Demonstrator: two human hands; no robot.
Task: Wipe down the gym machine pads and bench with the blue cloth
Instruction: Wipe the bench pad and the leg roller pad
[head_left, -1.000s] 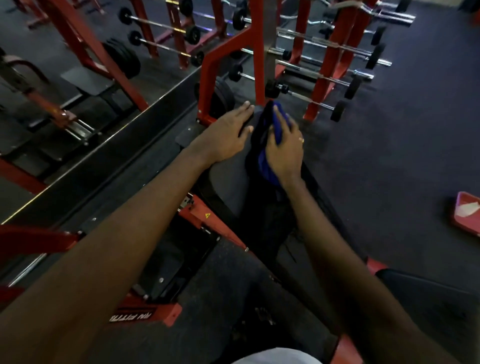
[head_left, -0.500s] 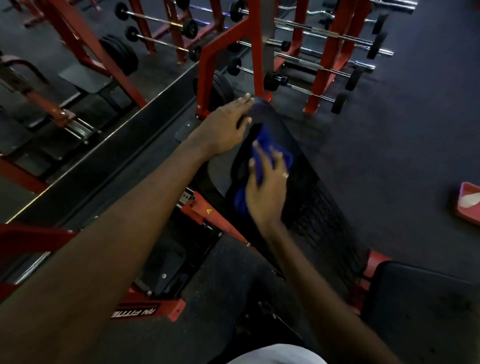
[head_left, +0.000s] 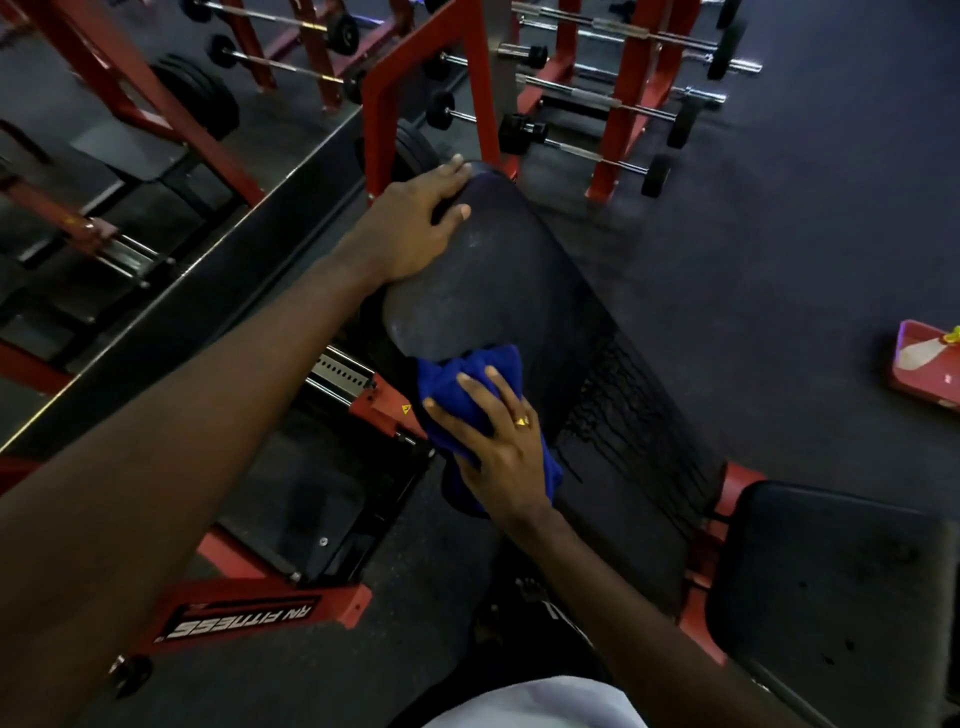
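A long black back pad slopes from the upper centre down to the right, its lower part cracked. My left hand grips the pad's top left corner, thumb on the face and fingers over the edge. My right hand presses the bunched blue cloth against the pad's lower left side, fingers spread over it and a ring showing. The black seat pad sits at the lower right on the red frame.
The red machine frame and its black footplate lie at the lower left. A red rack of barbells stands beyond the pad. A mirror wall runs along the left. A red tray lies on the floor at right.
My right hand has dragged the blue cloth from the pad's top down to its lower left side. My left hand has stayed on the top corner.
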